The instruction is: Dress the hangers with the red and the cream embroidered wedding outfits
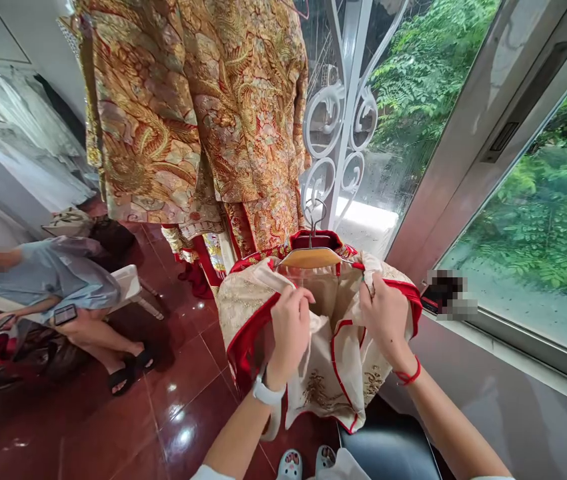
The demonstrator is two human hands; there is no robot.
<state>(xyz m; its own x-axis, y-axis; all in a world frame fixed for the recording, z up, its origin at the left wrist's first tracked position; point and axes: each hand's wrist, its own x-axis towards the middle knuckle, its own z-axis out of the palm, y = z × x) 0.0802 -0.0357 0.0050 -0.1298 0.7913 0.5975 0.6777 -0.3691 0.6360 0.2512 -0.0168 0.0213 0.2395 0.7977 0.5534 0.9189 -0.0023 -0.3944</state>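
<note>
A cream garment with red trim and gold embroidery (314,390) hangs in front of me on a wooden hanger (308,258) with metal hooks. My left hand (291,330) is closed round a white cloth strap (274,277) that runs up to the hanger's left end. On the other side, my right hand (386,317) pinches another white strap (371,265) close to the hanger's right end. Behind the hanger shows a red embroidered collar (336,237). Part of the garment's upper front is hidden behind my hands.
Gold embroidered robes (248,100) hang just beyond. A black stool (393,450) stands below, right of my feet. To the right is a window ledge (493,343) with a small dark object. At left, a person (68,280) sits on a white chair (131,283).
</note>
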